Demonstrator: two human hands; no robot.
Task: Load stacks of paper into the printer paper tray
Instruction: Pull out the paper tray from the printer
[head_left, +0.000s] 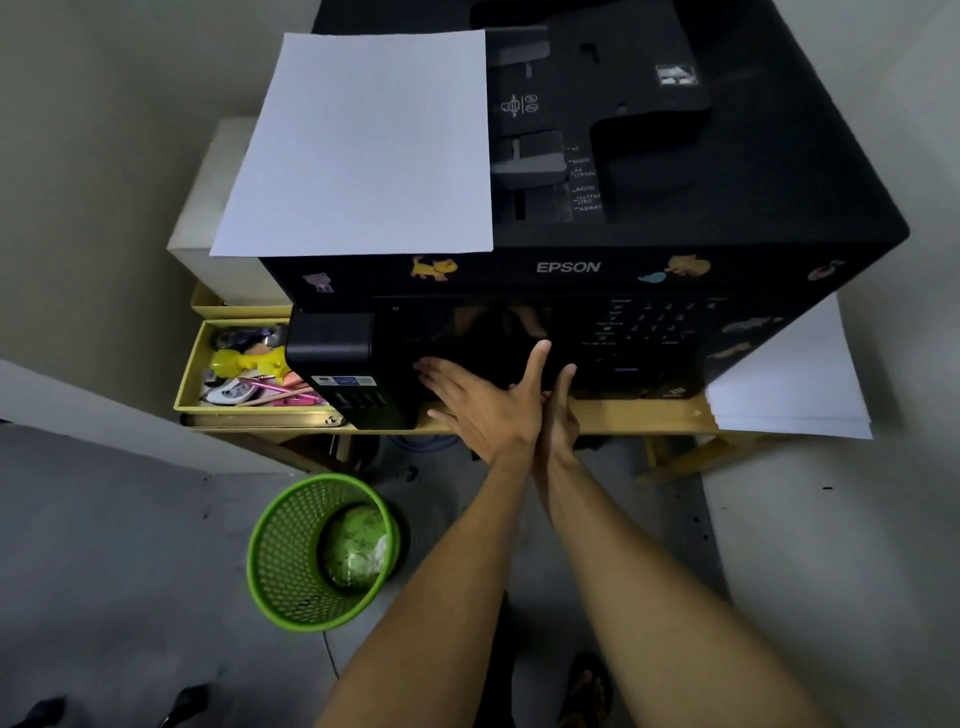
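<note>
On top of the black Epson printer (649, 171), toward its left side, lies a stack of white paper (363, 145), flat and square-edged, its near left corner jutting just past the printer's lid. More white paper (795, 389) lies on the wooden desk (639, 415) at the printer's right, overhanging the desk's front edge. Cartoon animal stickers dot the printer's front band beside the brand name. Both hands reach low at the printer's front, below the control panel: the left hand (483, 400) has its fingers straight and spread, pressed flat against the dark front; the right hand (558, 410) sits just beside it, touching it, fingers extended upward, holding nothing. The paper tray itself cannot be made out in the dark front. Left of the printer, an open yellow drawer (208, 410) holds pens and small clutter. A green mesh wastebasket (291, 556) stands on the grey floor, left of the forearms, with bare floor around it.
</note>
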